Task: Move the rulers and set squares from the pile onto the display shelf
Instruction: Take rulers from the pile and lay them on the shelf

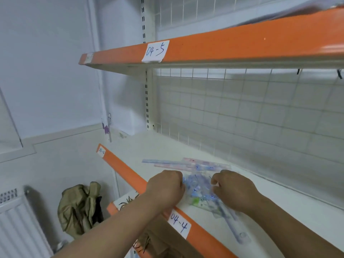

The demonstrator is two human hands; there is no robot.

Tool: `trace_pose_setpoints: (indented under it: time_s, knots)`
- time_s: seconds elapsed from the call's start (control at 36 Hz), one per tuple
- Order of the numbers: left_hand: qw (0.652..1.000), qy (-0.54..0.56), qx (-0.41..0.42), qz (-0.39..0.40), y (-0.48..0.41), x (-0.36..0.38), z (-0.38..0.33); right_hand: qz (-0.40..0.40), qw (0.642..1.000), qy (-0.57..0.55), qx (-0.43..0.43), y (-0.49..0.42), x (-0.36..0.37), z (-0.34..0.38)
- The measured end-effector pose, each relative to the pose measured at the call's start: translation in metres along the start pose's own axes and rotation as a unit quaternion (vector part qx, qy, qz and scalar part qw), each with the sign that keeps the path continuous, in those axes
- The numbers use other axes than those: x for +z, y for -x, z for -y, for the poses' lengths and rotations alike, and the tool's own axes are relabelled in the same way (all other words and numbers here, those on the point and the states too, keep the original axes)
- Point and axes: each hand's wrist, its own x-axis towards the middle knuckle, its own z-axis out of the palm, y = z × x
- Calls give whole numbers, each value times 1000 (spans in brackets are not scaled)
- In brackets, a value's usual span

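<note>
Head view. Display shelf (279, 205), white deck, orange front lip, fills the frame from 3 to 6 o'clock

04-4 label (179, 225) on the lip at 6 o'clock

Your left hand (165, 185) and right hand (232, 190) are both on the deck just below centre, with a clear ruler packet (199, 192) between them

Left fingers curled tight round the packet's 9 o'clock edge; right fingers (214, 181) pinched on its 3 o'clock edge

Packet lies flat on the shelf, blue and green print, blurred. One long pale ruler (235, 231) runs out of it toward 5 o'clock

Loose rulers (186, 163) lie flat at 12 o'clock of the packet, just beyond your knuckles

Wire grid (242, 118) backs the shelf

Upper shelf (242, 43) at 1 o'clock carries the 04-5 label (155, 51)

Olive jacket (80, 207) hangs at 8 o'clock, radiator (16, 220) left of it
</note>
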Motion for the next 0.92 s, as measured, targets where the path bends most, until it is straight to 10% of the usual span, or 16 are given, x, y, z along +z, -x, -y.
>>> trace_pose_setpoints:
  time_s: [0.64,0.92]
  knots:
    - [982,15,178,57,-82,15,22,111,984,136,-1,-21,24,21]
    - [979,26,194,59,-89,17,18,-11,984,172,53,-17,12,32]
